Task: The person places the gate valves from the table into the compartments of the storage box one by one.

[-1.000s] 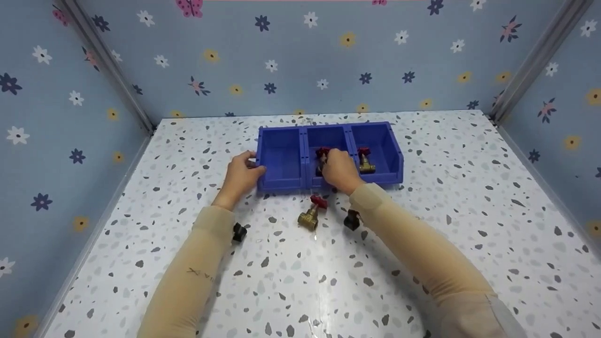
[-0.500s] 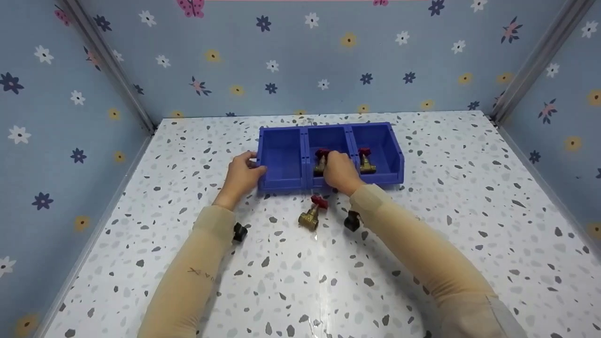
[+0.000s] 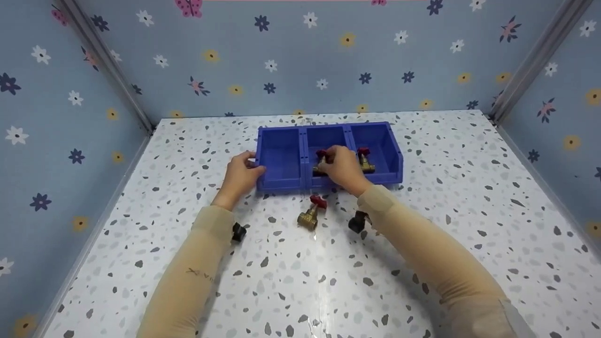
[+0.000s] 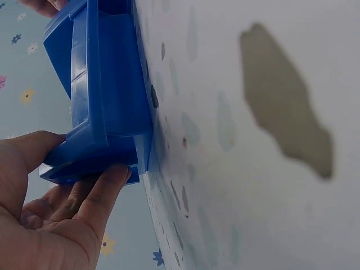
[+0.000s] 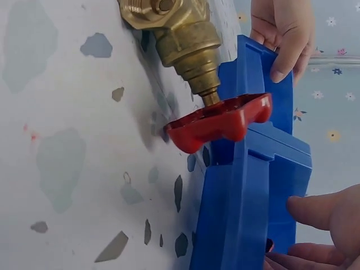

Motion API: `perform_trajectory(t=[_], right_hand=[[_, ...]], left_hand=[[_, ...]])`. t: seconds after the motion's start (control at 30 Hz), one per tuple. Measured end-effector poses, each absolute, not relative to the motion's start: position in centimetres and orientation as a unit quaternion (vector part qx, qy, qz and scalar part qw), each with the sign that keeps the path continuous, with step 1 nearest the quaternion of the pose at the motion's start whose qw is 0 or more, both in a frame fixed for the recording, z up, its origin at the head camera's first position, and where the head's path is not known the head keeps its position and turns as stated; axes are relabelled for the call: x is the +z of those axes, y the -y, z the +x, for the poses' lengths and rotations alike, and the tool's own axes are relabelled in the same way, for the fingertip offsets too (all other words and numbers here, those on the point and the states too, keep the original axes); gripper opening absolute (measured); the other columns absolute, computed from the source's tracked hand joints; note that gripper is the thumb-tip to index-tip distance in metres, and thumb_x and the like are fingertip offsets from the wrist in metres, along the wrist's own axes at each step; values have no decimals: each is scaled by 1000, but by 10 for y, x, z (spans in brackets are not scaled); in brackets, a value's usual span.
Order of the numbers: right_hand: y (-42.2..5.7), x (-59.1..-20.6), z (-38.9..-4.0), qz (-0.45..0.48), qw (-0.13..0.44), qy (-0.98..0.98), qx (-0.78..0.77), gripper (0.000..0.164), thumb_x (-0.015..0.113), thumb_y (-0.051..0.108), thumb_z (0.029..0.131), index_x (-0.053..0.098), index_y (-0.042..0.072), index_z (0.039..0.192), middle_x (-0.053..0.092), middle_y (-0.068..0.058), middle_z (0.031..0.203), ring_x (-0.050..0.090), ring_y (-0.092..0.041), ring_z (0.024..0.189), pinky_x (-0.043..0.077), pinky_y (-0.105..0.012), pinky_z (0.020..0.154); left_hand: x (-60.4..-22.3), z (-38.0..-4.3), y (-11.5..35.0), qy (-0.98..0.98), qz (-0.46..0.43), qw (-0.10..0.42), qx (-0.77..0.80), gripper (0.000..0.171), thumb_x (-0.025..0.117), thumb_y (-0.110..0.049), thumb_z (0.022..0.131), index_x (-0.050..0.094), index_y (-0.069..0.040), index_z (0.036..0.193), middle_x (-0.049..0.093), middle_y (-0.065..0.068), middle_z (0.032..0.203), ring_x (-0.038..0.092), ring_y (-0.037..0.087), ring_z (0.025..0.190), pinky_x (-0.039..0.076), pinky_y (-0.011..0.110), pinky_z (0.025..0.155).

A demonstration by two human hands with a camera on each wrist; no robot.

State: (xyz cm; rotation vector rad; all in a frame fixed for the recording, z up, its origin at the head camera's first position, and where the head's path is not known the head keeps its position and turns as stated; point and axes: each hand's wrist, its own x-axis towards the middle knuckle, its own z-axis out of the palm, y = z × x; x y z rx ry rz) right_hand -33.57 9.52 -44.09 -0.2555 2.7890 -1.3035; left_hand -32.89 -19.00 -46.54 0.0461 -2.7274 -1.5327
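Observation:
My left hand (image 3: 242,176) grips the outer left side of a blue three-compartment bin (image 3: 281,185); in the left wrist view, its thumb lies over the rim and its fingers along the wall. My right hand (image 3: 346,166) is over the middle compartment, right beside a brass gate valve (image 3: 320,168) with a red handwheel. In the right wrist view, the right thumb and fingers (image 5: 312,211) stand apart, with a bit of red at the fingertips. Another brass valve (image 3: 367,166) sits in the right compartment. A third brass valve (image 3: 308,219) lies on the table before the bin.
The speckled white table (image 3: 291,281) meets flowered blue panels (image 3: 300,56) at the back and sides. Black wrist cameras (image 3: 358,221) hang below both sleeves. The left compartment's bare floor shows.
My right hand has drawn back slightly to the right, and its fingers have spread from the middle compartment's valve, which shows more now. My left hand stays on the bin.

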Motion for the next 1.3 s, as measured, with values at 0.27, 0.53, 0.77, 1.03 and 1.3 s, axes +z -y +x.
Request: perform_trajectory(t=[0.27,0.53,0.77,1.03,1.3], right_hand=[[-104,-428,-329,-83,21,-900,-428,47,78,14,101,64,-5,142,72,-23,134,73,-34,115,62,-48,97],[-119,-416,-328,-79,15,-891,-448,48,79,16,100,66,-4,141,72,-23,137,71,-36,126,60,-50,105],[-135,-410,-330,-73,-3,-889,-452,48,81,15,99,67,-4,140,73,-24,135,72,-35,123,60,-50,104],[-151,-406,-329,-63,-12,-890,-451,49,81,17,99,67,-2,142,75,-22,133,74,-33,119,64,-47,95],[-165,-403,-330,-52,-11,-888,-458,51,80,18,100,65,-3,143,76,-20,126,75,-31,111,64,-42,91]], left_hand=[[-464,-329,190,870,18,0,-492,49,66,-12,102,58,5,147,69,29,134,67,38,125,57,52,110],[-464,-328,190,869,10,-7,-495,50,66,-13,104,57,5,149,68,29,138,67,40,130,56,52,112],[-463,-329,190,871,14,-15,-491,50,66,-13,104,56,5,150,67,28,140,66,39,131,55,52,113],[-460,-330,190,869,10,-14,-494,49,68,-13,104,59,5,149,69,28,137,67,39,127,57,51,110],[-464,-331,191,871,11,-9,-491,53,69,-16,104,56,3,152,66,29,143,65,41,132,57,51,112]])
